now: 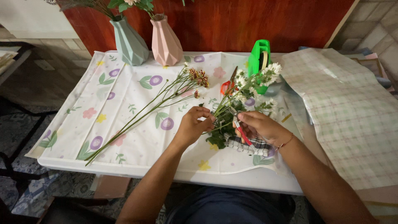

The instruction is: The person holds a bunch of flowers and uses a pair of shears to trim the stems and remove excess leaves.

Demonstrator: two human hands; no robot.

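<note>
Now the left hand [191, 124] pinches a green stem [215, 118] at table centre, while the right hand [259, 126], fingers curled tight round a red-handled cutter [242, 135], works at it. Trimming looks under way; white blooms [267, 74] fan toward one o'clock. A clean snip needs that stem held steady.

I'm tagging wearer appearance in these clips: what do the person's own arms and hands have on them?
Both forearms are bare, with no sleeves in view. The right hand has a thin beaded bracelet at the wrist. The left hand shows no glove, watch or band.
</note>
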